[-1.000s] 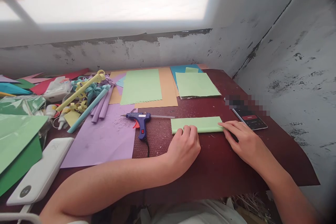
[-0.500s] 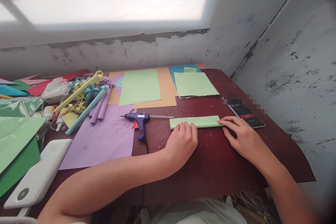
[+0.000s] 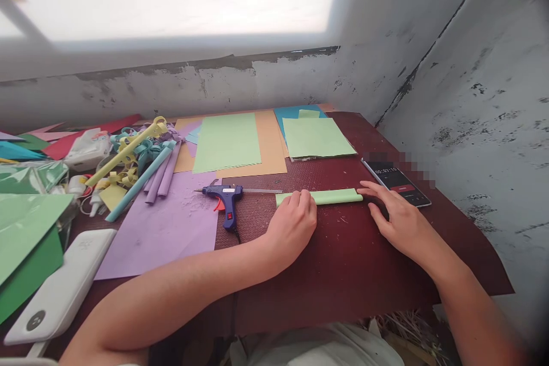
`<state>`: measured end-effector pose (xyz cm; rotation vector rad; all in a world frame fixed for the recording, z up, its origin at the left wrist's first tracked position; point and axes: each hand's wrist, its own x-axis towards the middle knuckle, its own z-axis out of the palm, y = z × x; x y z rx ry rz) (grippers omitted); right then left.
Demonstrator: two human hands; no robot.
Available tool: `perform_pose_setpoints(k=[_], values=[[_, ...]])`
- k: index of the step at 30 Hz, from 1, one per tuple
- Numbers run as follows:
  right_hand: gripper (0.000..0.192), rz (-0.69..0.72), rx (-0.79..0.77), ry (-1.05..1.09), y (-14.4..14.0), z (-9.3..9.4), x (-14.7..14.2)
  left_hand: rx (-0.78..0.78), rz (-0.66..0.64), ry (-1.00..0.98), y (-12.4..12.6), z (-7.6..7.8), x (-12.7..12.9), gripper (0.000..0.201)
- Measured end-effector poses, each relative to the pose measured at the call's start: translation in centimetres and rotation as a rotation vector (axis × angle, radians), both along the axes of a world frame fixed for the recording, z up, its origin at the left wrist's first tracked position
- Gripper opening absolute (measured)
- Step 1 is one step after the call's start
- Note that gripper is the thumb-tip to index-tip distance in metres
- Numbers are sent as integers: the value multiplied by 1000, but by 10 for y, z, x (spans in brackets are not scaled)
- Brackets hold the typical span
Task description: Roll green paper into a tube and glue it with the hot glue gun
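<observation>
A dark red table (image 3: 343,274) fills the view from the head camera, set into a corner of scuffed grey walls under a bright window. Two bare forearms reach across it. To the left of the left hand lies a large lilac sheet of paper (image 3: 167,229), and beyond that, at the near left edge, a white power bank (image 3: 60,291). Farther from the hands, toward the wall, a light green sheet (image 3: 227,142) rests on an orange one, with a second light green sheet (image 3: 316,137) to its right. A bundle of rolled paper tubes (image 3: 150,168) in blue, lilac and yellow lies far off to the left.

The left hand (image 3: 291,229) rests palm down, fingers curled over the left part of a narrow rolled light green paper (image 3: 337,197) that lies flat on the table. The right hand (image 3: 401,220) is flat and spread, its fingertips touching the table just at the roll's right end, holding nothing. A blue glue gun (image 3: 227,197) lies just left of the left hand. A smartphone (image 3: 397,182) with a lit screen lies just beyond the right hand.
</observation>
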<state>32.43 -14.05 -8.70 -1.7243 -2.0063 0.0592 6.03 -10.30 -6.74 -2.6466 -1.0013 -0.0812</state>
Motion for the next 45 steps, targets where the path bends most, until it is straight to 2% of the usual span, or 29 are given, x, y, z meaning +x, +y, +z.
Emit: perform_pose_setpoints(k=[8,11,17,24,31,35,37,40,42,45], values=[[24,6,57,-27,4,-3,-2,-15,-21,22,3,5,-1,22],[24,32,68,-53,7,-5,-1,-15,-19,34,5,4,-2,22],[29,63,65,-61,13,-5,1,-8,-13,5,10,0,-1,34],[31,104,19,-72,31,-6,5,-104,2,42,23,4,0,30],[26,152,-26,-17,47,-1,8,-108,-33,-5,37,-2,-4,22],[26,170,-37,18,49,1,8,-53,-78,21,40,-3,-6,20],[27,161,-40,51,45,6,8,-27,-83,6,40,-2,-6,19],[28,65,-32,114,32,22,9,-64,-76,-112,35,4,-5,26],[30,-23,21,177,19,36,8,-152,-72,-231,29,10,-4,35],[33,-106,143,283,2,55,1,-373,-90,-348,16,20,-3,48]])
